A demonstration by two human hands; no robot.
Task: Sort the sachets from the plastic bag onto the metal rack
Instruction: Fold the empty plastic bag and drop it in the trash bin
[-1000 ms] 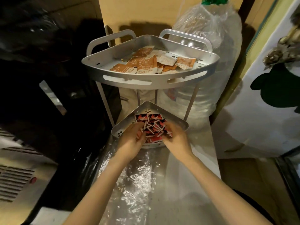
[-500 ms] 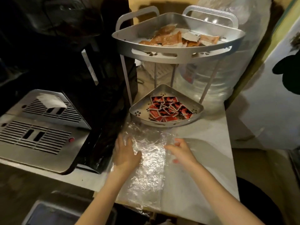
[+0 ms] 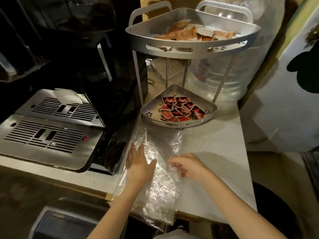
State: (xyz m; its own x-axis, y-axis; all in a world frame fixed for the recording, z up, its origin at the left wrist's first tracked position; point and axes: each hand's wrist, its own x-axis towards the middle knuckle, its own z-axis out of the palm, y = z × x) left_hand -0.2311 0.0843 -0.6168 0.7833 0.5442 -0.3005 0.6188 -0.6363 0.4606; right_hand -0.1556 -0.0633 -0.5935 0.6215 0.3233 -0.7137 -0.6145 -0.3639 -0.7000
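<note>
Two tiers, metal rack: orange sachets above, red sachets below. Plastic bag flat on counter; left hand open on it, right hand loosely curled at its edge. Coffee machine on the left.

Two bare forearms reaching forward, hands low and close together

The left hand lies palm down, fingers spread flat and thumb angled out; the right hand is blurred, knuckles up, fingers loosely curled, the two hands just apart
</note>
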